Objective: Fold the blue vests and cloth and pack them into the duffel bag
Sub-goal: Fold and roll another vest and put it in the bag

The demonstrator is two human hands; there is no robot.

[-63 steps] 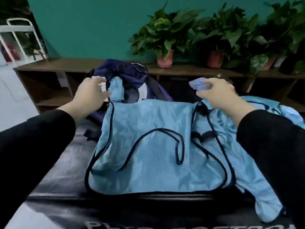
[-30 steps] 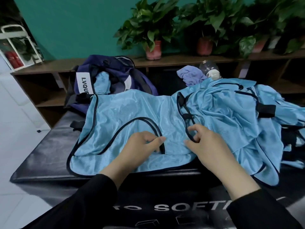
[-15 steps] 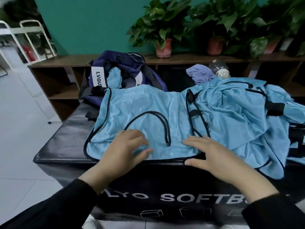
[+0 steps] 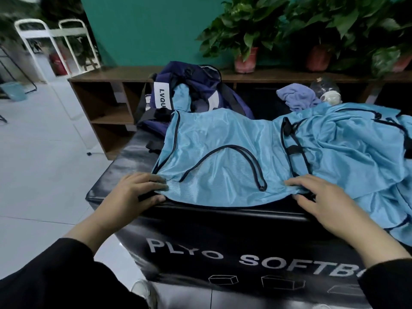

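Note:
A light blue vest (image 4: 223, 170) with black trim lies spread flat on the black soft box (image 4: 124, 166). My left hand (image 4: 131, 197) pinches its near left corner, fingers on top and thumb below the hem. At the vest's near right corner, my right hand (image 4: 325, 199) pinches the hem the same way. A heap of more blue vests (image 4: 356, 150) lies to the right, partly over the flat one. The navy duffel bag (image 4: 200, 85) stands open behind, with blue fabric inside. A lilac cloth (image 4: 296, 97) lies crumpled at the back right.
A clear plastic bottle (image 4: 327, 90) lies beside the lilac cloth. A low wooden shelf (image 4: 107, 97) runs behind the box, with potted plants (image 4: 245, 36) on top. White tiled floor (image 4: 44, 163) lies to the left, with white metal frames (image 4: 53, 41) beyond.
My hands have slid apart along the near hem, from lying flat on the vest's middle to taking hold of its two near corners. The camera has shifted left.

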